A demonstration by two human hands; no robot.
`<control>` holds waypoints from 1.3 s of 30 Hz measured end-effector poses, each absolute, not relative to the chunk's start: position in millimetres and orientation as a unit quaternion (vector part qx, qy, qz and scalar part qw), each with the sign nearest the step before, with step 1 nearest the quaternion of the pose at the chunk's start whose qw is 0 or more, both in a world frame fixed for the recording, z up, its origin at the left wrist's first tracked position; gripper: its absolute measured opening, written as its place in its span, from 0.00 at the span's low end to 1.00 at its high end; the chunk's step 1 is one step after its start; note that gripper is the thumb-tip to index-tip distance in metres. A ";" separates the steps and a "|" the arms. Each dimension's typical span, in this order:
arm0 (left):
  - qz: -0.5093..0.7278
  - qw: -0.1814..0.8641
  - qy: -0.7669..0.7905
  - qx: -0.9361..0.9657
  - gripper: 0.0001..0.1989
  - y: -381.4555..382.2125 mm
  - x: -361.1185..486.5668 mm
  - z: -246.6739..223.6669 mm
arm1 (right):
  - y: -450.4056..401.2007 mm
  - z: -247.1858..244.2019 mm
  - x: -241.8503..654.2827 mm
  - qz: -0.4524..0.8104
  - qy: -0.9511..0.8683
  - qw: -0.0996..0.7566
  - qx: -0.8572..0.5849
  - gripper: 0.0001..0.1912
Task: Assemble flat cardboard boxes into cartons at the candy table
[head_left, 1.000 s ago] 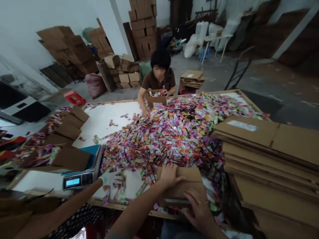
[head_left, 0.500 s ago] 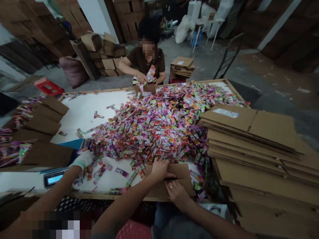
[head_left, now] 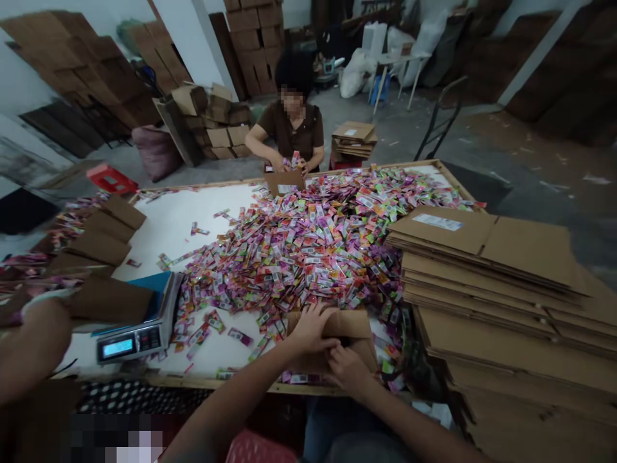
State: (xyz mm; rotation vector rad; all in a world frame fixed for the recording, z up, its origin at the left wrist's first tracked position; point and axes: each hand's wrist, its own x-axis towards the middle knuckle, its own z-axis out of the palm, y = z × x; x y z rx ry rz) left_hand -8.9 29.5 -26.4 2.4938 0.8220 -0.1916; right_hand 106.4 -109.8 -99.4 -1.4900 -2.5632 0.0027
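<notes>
A brown cardboard box stands at the near edge of the table, with a dark opening between its top flaps. My left hand lies over the left part of the box, fingers on a flap. My right hand is at the near side, its fingertips bent at the edge of the opening, close to my left thumb. Beyond the box spreads a large heap of small colourful packets.
Flattened cardboard is stacked at the right. A digital scale and filled boxes stand at the left, near a co-worker's arm. Another person works across the table.
The box's top now shows a dark opening, and my hands have shifted slightly on it. The co-worker's gloved hand moved left from beside the scale. The person opposite lowered the packets into a box.
</notes>
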 end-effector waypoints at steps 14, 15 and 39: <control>-0.174 0.220 0.326 0.903 0.78 -40.1 10.9 -18.9 | -142.5 -99.7 149.7 -0.027 -0.846 0.166 -0.506 0.18; -0.156 0.231 0.336 0.899 0.75 -41.5 10.7 -10.9 | -143.3 -97.7 154.5 -0.036 -0.837 0.190 -0.512 0.19; 0.283 0.546 0.734 0.287 0.49 25.2 -331.4 -4.4 | -21.0 -0.1 41.6 0.275 -0.774 0.191 -0.538 0.12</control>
